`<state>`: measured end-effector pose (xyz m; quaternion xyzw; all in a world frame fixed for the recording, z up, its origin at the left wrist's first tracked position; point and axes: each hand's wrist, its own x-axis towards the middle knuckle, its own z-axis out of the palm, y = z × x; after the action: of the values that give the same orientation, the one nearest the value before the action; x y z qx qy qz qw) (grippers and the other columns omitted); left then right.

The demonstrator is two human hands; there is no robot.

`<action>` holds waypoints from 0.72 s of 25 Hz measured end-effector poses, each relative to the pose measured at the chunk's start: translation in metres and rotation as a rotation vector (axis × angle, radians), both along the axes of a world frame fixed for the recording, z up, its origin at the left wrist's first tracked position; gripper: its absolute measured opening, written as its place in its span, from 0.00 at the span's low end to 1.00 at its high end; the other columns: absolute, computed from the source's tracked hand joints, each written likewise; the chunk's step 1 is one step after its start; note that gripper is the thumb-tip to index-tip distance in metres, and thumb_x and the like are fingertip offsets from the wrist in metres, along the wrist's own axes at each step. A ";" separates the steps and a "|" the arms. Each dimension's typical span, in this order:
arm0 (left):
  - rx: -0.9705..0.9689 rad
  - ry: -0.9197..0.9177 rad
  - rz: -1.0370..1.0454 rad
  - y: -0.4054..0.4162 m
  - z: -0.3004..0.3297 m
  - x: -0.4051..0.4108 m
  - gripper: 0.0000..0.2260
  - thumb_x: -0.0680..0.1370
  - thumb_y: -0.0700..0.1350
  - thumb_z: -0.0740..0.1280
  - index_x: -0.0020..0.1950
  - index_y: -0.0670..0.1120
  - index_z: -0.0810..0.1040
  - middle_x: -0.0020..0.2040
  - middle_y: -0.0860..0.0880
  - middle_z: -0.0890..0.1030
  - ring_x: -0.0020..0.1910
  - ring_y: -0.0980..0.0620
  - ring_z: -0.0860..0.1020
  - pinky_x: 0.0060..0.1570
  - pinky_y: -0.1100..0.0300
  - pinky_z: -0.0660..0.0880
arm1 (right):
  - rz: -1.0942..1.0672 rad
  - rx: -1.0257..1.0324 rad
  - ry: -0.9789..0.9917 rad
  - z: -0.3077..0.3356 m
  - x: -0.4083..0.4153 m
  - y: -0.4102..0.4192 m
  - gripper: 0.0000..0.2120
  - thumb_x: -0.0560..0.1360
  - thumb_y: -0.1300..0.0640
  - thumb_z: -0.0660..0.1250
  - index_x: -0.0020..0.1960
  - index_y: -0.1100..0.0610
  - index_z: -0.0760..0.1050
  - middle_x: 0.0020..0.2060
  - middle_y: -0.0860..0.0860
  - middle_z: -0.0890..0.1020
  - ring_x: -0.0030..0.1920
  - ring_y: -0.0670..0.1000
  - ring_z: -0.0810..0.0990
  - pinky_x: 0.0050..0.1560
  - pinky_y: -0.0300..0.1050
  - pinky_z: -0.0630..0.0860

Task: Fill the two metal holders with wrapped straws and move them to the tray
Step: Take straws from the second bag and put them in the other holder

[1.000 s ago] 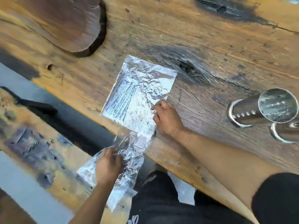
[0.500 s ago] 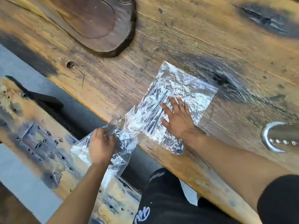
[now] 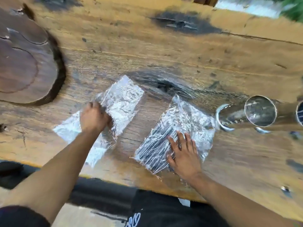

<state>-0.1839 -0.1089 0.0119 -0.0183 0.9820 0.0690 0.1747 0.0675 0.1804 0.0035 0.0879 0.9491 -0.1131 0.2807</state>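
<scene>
A pile of wrapped black straws (image 3: 157, 145) lies on the wooden table in crinkled clear plastic. My right hand (image 3: 183, 153) rests flat on its near right part, fingers spread. To the left, an empty clear plastic bag (image 3: 121, 102) lies on the table, and my left hand (image 3: 94, 116) is closed on its middle. A metal holder (image 3: 255, 112) stands at the right with its open mouth toward me. The edge of a second metal holder (image 3: 300, 113) shows at the frame's right border.
A dark, round-edged wooden tray (image 3: 24, 63) sits at the far left of the table. The table's near edge (image 3: 114, 176) runs just in front of my legs. Bare wood stretches behind the straws and bag.
The view swung right. My left hand brought the empty bag up from below the table edge onto the table, left of the straws. My right hand stayed pressed on the straw pile.
</scene>
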 end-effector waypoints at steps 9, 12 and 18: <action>-0.151 -0.089 -0.330 0.134 -0.018 -0.086 0.39 0.73 0.64 0.70 0.73 0.41 0.65 0.71 0.35 0.66 0.72 0.33 0.64 0.66 0.36 0.68 | -0.415 0.050 -0.044 0.005 0.045 -0.025 0.34 0.80 0.36 0.56 0.83 0.45 0.54 0.82 0.58 0.54 0.81 0.66 0.50 0.78 0.65 0.54; -0.204 -0.118 -0.360 0.155 -0.019 -0.079 0.44 0.74 0.67 0.67 0.79 0.42 0.56 0.77 0.36 0.61 0.76 0.34 0.61 0.73 0.35 0.62 | -0.553 0.075 -0.025 0.004 0.052 -0.030 0.35 0.78 0.36 0.62 0.81 0.46 0.60 0.80 0.58 0.60 0.79 0.67 0.56 0.76 0.65 0.60; -0.104 0.049 -0.284 0.169 0.000 -0.018 0.41 0.76 0.57 0.65 0.82 0.40 0.51 0.81 0.33 0.52 0.81 0.34 0.50 0.79 0.37 0.47 | -0.682 0.025 0.032 0.003 0.060 -0.017 0.30 0.79 0.36 0.57 0.79 0.41 0.58 0.80 0.55 0.59 0.79 0.63 0.54 0.76 0.63 0.60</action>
<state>-0.2024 0.0604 0.0118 0.1134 0.9810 -0.0071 0.1574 0.1271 0.1634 0.0060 0.4021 0.8705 -0.1901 0.2107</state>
